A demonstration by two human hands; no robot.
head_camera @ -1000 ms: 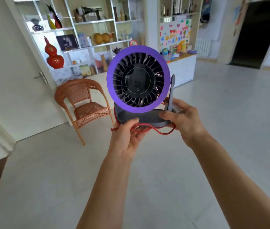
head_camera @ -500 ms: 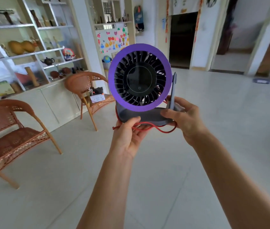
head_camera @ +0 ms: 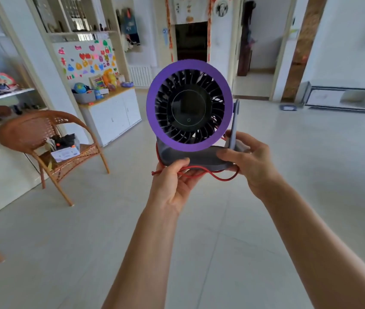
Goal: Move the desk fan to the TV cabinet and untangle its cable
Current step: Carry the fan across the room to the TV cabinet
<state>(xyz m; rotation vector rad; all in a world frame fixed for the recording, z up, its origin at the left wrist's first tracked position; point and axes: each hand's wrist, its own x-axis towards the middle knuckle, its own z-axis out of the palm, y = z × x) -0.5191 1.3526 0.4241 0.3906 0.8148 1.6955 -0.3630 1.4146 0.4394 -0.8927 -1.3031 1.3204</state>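
Note:
I carry a desk fan with a purple ring, black blades and a grey base in front of me, upright, at chest height. My left hand grips the front left of the base, thumb on top, with the red cable looped under its fingers. My right hand grips the right end of the base beside the grey upright arm. The cable is wound around the base and hangs in a loop below it. A low white TV cabinet stands far off at the right against the wall.
A wicker chair with papers and a dark bag on its seat stands at left. Behind it are white shelves and a low cupboard with toys. A dark doorway is straight ahead. Open tiled floor stretches toward the right.
The view has swung right: shelves and chairs slid left, the doorway moved to the centre, and the low cabinet came into sight at right. Both hands keep the same hold on the fan.

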